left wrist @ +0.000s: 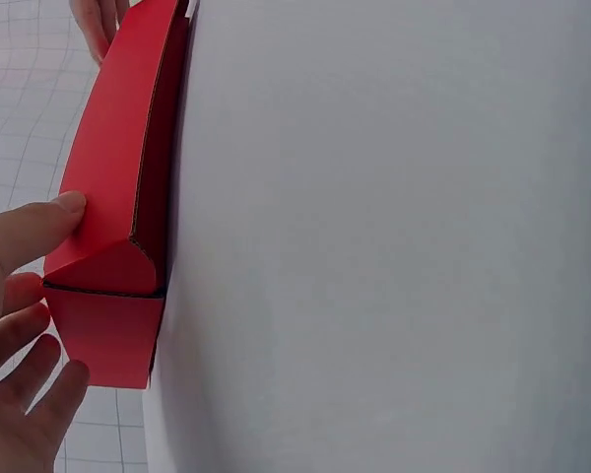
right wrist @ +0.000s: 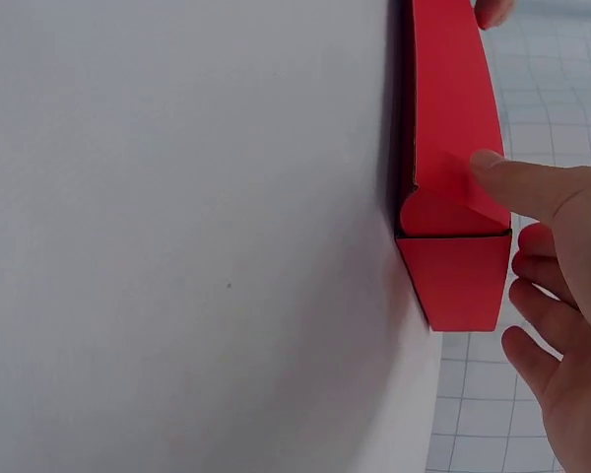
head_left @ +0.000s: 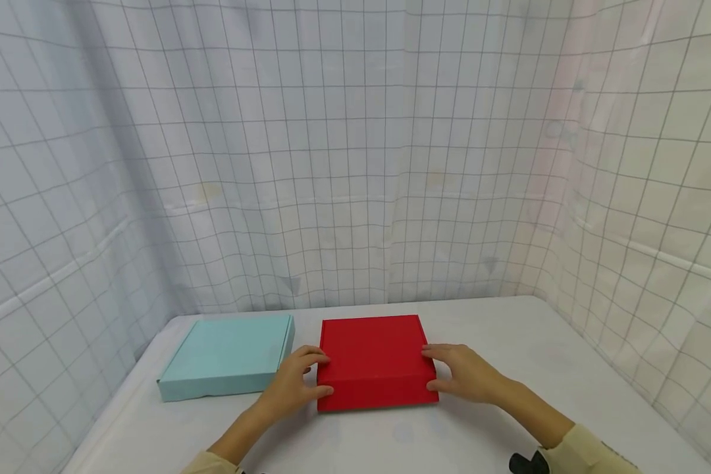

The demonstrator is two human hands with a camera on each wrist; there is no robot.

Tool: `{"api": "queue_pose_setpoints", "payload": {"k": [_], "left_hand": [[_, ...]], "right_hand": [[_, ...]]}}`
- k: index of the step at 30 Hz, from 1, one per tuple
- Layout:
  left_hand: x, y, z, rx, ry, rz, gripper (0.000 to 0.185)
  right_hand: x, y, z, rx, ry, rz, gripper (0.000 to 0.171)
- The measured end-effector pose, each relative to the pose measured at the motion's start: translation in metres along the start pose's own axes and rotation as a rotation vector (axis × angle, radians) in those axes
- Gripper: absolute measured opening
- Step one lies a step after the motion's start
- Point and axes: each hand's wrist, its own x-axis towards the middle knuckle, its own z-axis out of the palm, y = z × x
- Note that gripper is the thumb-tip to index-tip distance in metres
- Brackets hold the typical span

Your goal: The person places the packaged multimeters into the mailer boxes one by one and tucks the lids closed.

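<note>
Red box [head_left: 373, 359] lies between my hands: left hand [head_left: 296, 382] and right hand [head_left: 465, 374] each pinching a near corner, equally close.

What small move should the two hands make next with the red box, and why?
Probably lift the lid's front edge: the left hand and right hand flank the flat red cardboard box, thumbs at its front corners, and the lid looks closed.

Bright, even, diffuse light; soft faint shadows; wide-angle bending at edges; focus sharp.
</note>
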Motion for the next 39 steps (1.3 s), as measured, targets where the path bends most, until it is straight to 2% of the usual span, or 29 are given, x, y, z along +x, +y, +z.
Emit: {"api": "queue_pose_setpoints", "payload": {"k": [3,6,11,16,30,39], "left_hand": [[-0.003,-0.001,-0.003,0.013,-0.007,-0.043,0.052],[-0.004,-0.001,-0.006,0.014,-0.055,-0.071,0.056],[-0.003,0.0,-0.013,-0.007,-0.127,-0.049,0.057],[0.0,0.004,-0.019,-0.011,-0.162,-0.04,0.056],[0.003,-0.003,-0.018,-0.017,-0.174,-0.019,0.054],[0.002,-0.001,-0.017,0.003,-0.145,0.015,0.05]], "right_hand": [[0.001,0.003,0.001,0.045,-0.032,-0.011,0.061],[0.001,0.006,0.002,0.065,-0.059,-0.018,0.061],[0.0,0.009,0.003,0.084,-0.044,-0.051,0.06],[0.0,0.009,0.003,0.134,-0.03,-0.042,0.06],[0.005,0.012,0.005,0.176,-0.028,-0.001,0.061],[0.004,0.009,0.004,0.165,-0.019,0.004,0.06]]}}
